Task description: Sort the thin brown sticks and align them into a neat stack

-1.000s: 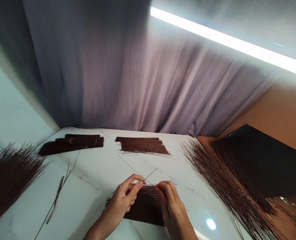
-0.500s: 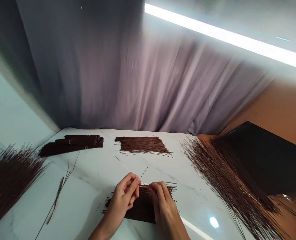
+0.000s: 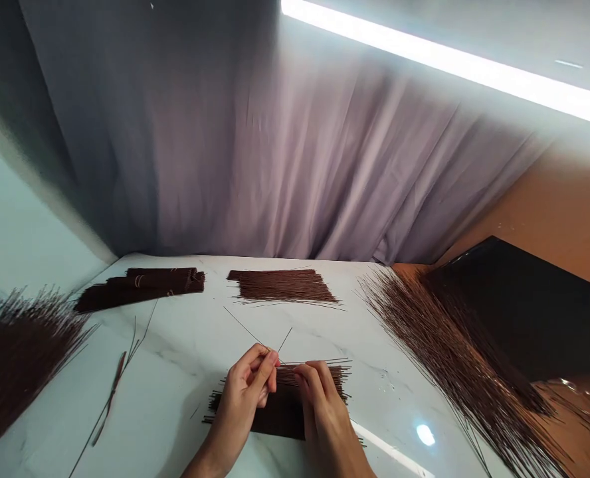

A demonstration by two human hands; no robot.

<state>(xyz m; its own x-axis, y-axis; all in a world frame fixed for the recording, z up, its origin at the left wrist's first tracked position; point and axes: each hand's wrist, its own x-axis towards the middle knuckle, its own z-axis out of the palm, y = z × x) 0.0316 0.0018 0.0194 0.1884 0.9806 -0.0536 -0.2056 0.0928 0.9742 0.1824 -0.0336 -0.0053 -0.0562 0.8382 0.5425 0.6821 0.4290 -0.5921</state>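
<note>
My left hand (image 3: 245,388) pinches thin dark brown strands (image 3: 246,328) between thumb and fingertips; two thin ends stick up and cross above it. My right hand (image 3: 325,398) is just to the right, fingers bent and closed at the far edge of a dark brown panel (image 3: 278,415) made of the same strands. A thin strand seems to run between the two hands, though what the right fingertips grip is hidden. Loose strand ends poke out at both sides of the panel, which lies flat under my hands.
Rolled dark bundles with pale ties (image 3: 150,285) and a flat row of cut strands (image 3: 282,285) lie at the table's back. Large strand heaps flank me, left (image 3: 20,358) and right (image 3: 439,338). A small tied bunch (image 3: 113,395) rests at left, on the white marbled table (image 3: 399,378).
Both hands stay almost in place, with the left still pinching the strands. The right fingers shift very slightly left. The whole view has moved a little.
</note>
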